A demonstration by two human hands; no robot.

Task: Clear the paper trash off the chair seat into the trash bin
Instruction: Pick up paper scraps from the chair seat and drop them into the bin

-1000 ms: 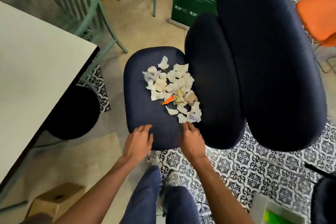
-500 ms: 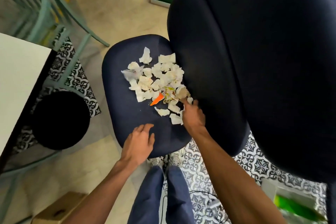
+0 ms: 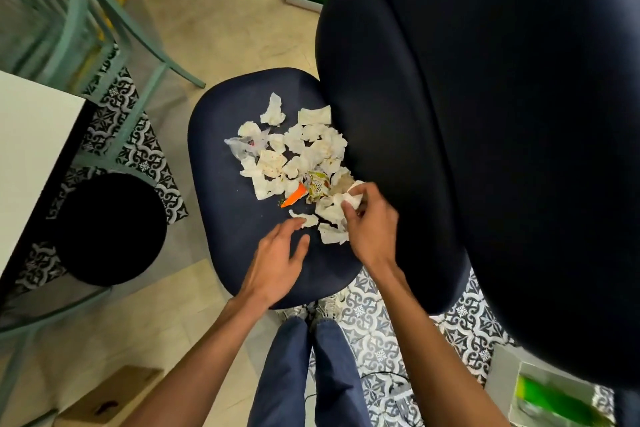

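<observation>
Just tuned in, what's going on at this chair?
A person is picking paper off the chair seat. The right hand pinches a white scrap at the pile's near edge; the left hand hovers open beside it. The paper pile lies on the seat; the black bin stands on the floor to the left.

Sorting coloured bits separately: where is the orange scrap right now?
In the head view, the orange scrap lies on the chair seat at the near edge of the paper scraps, just left of the printed wrapper, beyond the left hand.
</observation>
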